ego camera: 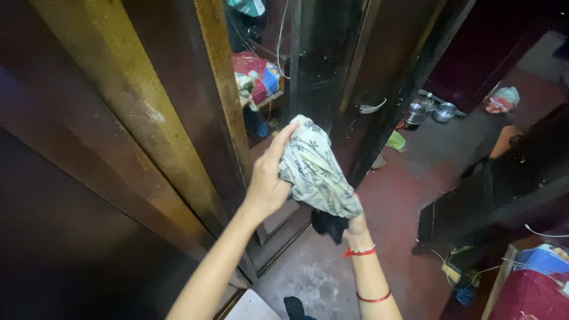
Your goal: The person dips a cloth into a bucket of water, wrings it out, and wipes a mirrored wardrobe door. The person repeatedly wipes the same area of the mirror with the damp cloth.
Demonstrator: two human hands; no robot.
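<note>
My left hand (268,181) grips the upper side of a cream cloth with a dark leafy print (312,169), bunched up in front of a dark wooden door (332,71). My right hand (355,224) holds the cloth from below, mostly hidden under it, with red thread bands on the wrist. A dark piece of fabric (329,225) hangs beneath the bunch. A metal handle (372,108) sits on the door panel just right of the cloth.
A yellowed wooden door frame (148,118) fills the left. Through the gap, a bed with red and patterned bedding (255,77). Steel pots (428,111) stand on the red floor at right. A dark bag (474,201) and a maroon box (530,293) lie lower right.
</note>
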